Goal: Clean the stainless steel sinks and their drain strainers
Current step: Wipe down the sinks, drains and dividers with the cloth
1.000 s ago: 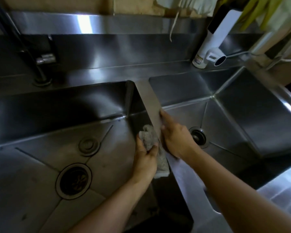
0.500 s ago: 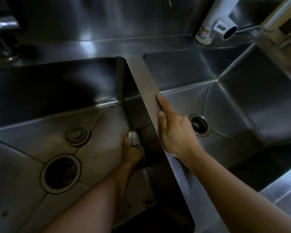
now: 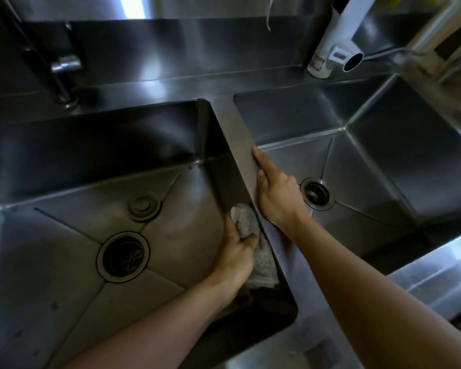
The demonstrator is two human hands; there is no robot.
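Grey and crumpled, the scrubbing cloth (image 3: 244,221) has climbed back up the inner right wall of the large left stainless steel sink (image 3: 96,161). Half a second ago it sat low, near the seam where wall meets floor; now its bunched top is close under the flat steel divider rim (image 3: 232,134), much as it was a second ago. I read that as one stroke of an up-and-down scrub, so this wall is mid-clean and the rest looks untouched (I'm only guessing from the dull marks on the floor).

The left hand (image 3: 237,258) reaches in from six o'clock, forearm angled toward one o'clock, with the thumb and fingers curled round the cloth and pressing it against the wall; a loose tail of cloth hangs below the hand. The right hand (image 3: 276,194) has hardly shifted: it rests along the divider's right edge, fingers straight and pointing to eleven o'clock, holding nothing, apparently bracing.

The round open drain with its strainer (image 3: 123,257) lies at about nine o'clock from the cloth, well apart, with a round steel stopper disc (image 3: 144,205) just beyond it. The smaller right sink (image 3: 383,161) shows its own ringed drain strainer (image 3: 317,193) just beside the right hand. Neither strainer has been reached by the cloth yet.
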